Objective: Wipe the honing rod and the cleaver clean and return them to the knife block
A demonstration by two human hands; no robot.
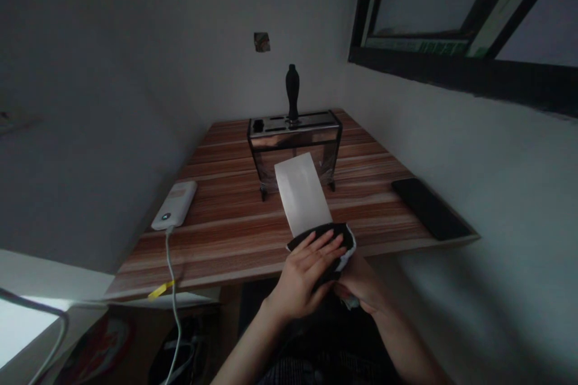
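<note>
A broad, pale blade, like that of a cleaver [303, 195], points away from me and slants up to the left, above the front of the table. Its lower part goes under a folded black cloth [321, 233] with a white, ragged edge. My left hand [307, 274] presses on this cloth from above, fingers laid across it and thumb lower down. Underneath and to the right, my right hand [361, 283] is closed at the lower end of the cleaver; the handle and most of those fingers are hidden. A small greyish bit sticks out below that hand.
Behind the blade stands a metal-and-clear knife rack [295, 127] with one black handle [292, 91] upright. On the wood-grain table [217, 252], a white power bank [176, 204] with a cable lies left, a black phone [428, 207] right. Walls border both sides.
</note>
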